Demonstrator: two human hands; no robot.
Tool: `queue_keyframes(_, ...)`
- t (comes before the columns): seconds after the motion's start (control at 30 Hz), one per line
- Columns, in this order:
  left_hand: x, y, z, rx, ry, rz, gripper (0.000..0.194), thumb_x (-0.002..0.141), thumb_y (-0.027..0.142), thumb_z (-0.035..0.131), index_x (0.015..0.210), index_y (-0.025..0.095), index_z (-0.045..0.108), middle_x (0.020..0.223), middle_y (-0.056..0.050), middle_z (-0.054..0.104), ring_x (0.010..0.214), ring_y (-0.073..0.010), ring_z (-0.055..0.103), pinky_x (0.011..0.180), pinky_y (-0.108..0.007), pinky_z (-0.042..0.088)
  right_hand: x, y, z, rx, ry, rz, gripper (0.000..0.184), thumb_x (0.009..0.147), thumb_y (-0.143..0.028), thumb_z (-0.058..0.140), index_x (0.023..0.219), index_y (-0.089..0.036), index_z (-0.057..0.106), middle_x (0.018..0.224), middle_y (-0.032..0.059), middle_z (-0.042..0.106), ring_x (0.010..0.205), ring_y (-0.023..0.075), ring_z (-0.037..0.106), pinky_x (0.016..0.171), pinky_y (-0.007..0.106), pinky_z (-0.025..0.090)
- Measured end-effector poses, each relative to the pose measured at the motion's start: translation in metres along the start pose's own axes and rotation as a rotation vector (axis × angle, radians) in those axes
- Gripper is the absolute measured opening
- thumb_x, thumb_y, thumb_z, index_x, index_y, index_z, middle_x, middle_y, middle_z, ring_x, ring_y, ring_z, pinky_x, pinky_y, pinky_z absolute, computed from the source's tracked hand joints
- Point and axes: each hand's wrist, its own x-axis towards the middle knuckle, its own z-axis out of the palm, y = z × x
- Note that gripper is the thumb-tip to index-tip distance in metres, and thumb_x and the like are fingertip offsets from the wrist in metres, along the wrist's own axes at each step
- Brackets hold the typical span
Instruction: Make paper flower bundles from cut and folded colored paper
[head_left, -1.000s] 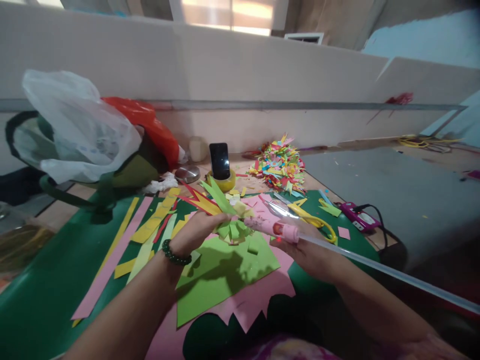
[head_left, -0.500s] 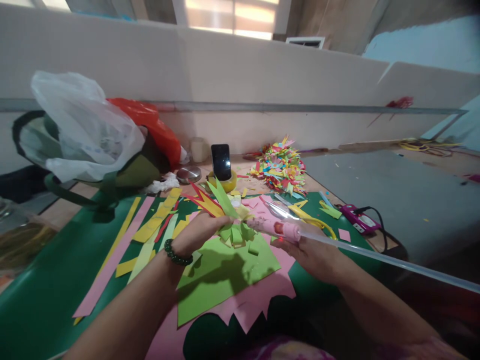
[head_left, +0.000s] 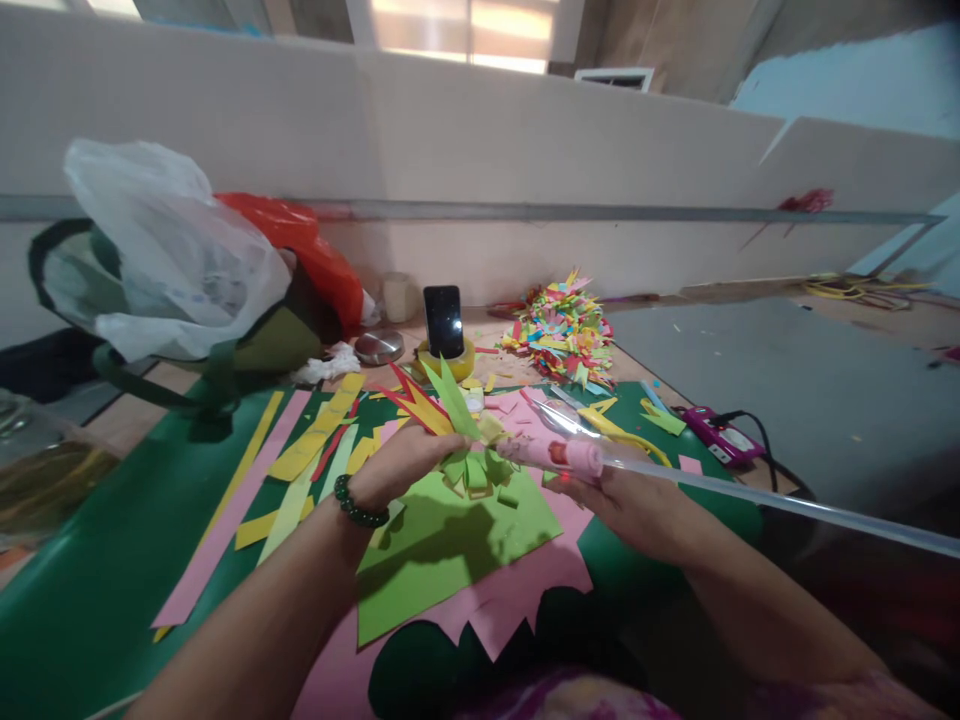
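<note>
Head view: the left hand (head_left: 411, 462) has its grip closed on a paper flower (head_left: 474, 470) above a green sheet (head_left: 427, 590); the right hand (head_left: 645, 512) grips a pink glue gun (head_left: 536, 454), tip beside the flower. The green surface (head_left: 82, 600) carries paper strips (head_left: 234, 508); a pale wall (head_left: 270, 120) stands behind.

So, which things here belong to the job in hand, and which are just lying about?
Likely part of the work: paper piece in the left hand; pink glue gun in the right hand; clear glue stick; loose paper strips; yellow scissors.

Likely lying about: phone; yellow tape roll; white bag; red bag.
</note>
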Motion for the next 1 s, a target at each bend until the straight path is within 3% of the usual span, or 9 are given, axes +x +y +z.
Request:
queue_keyframes(0.27,0.001,-0.004,-0.002,0.012,-0.018,0.013,0.021,0.064,0.032,0.065,0.08,0.02,0.073,0.092,-0.003,0.075,0.091,-0.0245,0.066,0.085,-0.034,0.053,0.0,0.0,0.0,-0.015,0.0,-0.01,0.031,0.097,-0.04,0.043,0.082,-0.021,0.063,0.076,0.0038,0.064,0.068,0.0171,0.057,0.061,0.027,0.043)
queue_keyframes(0.4,0.001,-0.005,-0.001,-0.016,-0.038,-0.002,0.02,0.065,0.028,0.061,0.079,0.018,0.071,0.089,-0.005,0.074,0.083,-0.0229,0.066,0.074,-0.032,0.055,-0.001,0.0,0.0,-0.017,-0.011,-0.003,0.03,0.096,-0.04,0.045,0.082,-0.021,0.064,0.076,0.0044,0.065,0.069,0.0178,0.059,0.062,0.027,0.044)
queue_keyframes(1.0,-0.008,0.015,-0.005,0.087,-0.078,0.03,0.015,0.065,0.028,0.059,0.07,0.018,0.07,0.078,-0.003,0.072,0.076,-0.0209,0.064,0.067,-0.028,0.054,-0.001,-0.003,-0.004,-0.052,-0.08,0.05,0.036,0.097,-0.045,0.043,0.084,-0.022,0.067,0.079,0.0047,0.068,0.071,0.0178,0.062,0.066,0.027,0.047)
